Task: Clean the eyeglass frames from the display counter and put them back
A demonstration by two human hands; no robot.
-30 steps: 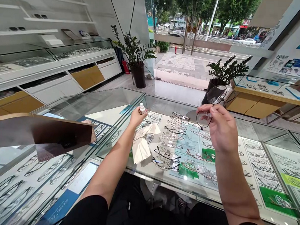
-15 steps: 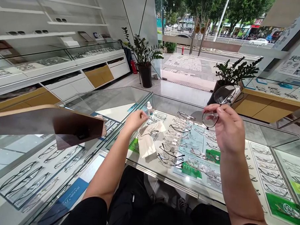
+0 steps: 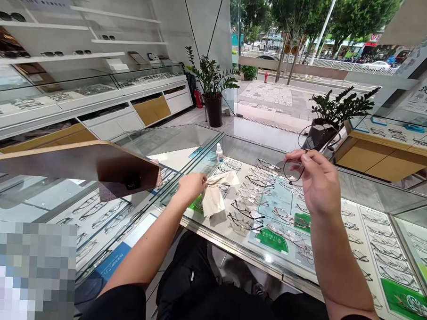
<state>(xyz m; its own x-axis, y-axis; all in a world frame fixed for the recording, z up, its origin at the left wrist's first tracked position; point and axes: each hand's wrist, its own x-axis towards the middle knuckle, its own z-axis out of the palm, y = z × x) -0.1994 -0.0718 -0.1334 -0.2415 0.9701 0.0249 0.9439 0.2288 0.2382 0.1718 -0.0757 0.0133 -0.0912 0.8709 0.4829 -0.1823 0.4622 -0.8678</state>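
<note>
My right hand (image 3: 320, 186) is closed on a pair of round, thin-rimmed eyeglasses (image 3: 292, 172), raised above the glass counter with one lens below the fingers and one above them. Over the counter's left part, my left hand (image 3: 192, 187) pinches the edge of a cream-coloured cloth (image 3: 213, 201), whose rest drapes across the glass. A small white-capped bottle (image 3: 219, 153) stands just beyond that hand. Under the glass, several eyeglasses (image 3: 246, 220) lie in rows.
A wooden-edged mirror or panel (image 3: 128, 163) juts in from the left above the display case. Two potted plants (image 3: 214, 110) stand on the floor beyond the counter, near the glass front. Shelves with sunglasses line the left wall. The lower left corner is pixelated.
My left hand has come down and taken hold of the cloth's edge. The eyeglasses have shifted slightly left and tilted in my right hand. The camera view has turned a little to the left.
</note>
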